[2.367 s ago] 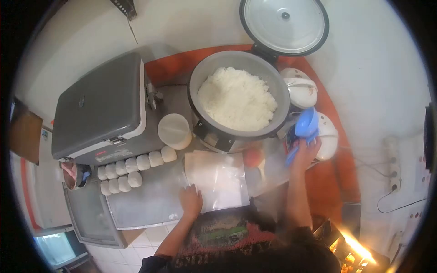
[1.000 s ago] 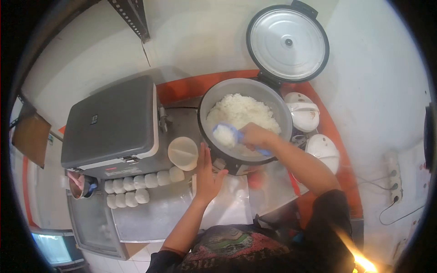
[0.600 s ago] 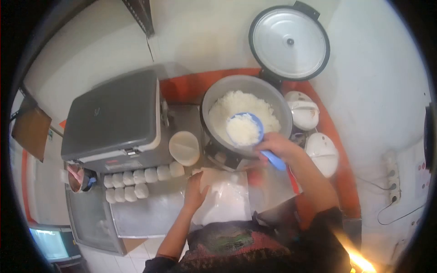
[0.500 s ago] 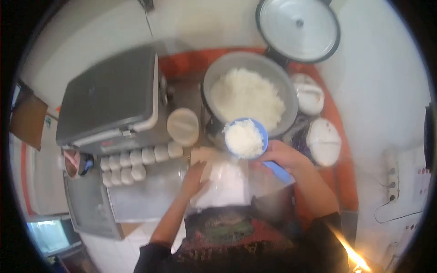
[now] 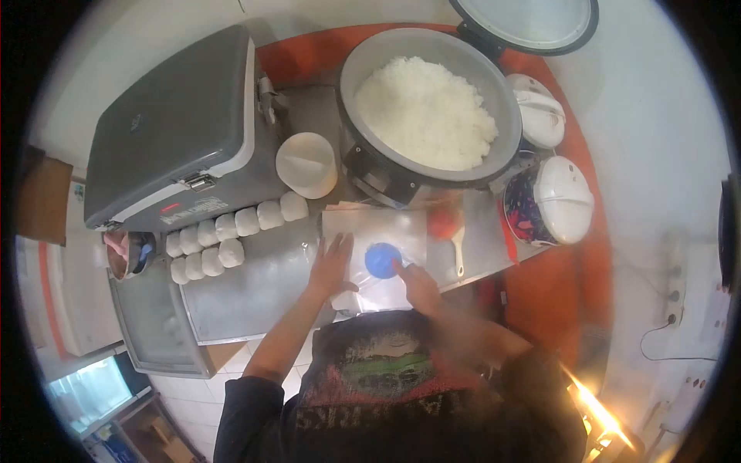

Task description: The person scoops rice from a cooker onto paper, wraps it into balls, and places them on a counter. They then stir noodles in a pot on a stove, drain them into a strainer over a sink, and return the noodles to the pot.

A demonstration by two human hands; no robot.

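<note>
Left hand lies flat, fingers spread, pinning the sheet. Right hand grips the scoop, which sits mouth down on the sheet just past its fingertips, so rice is likely being turned out. Lifting it calls for a straight pull up. The cooker crowds close beyond. There is room left of the left fingers, short of the rice balls.

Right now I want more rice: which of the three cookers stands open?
The big grey cooker, lid swung back, rice showing; the plain small cooker and the patterned one are shut.
</note>
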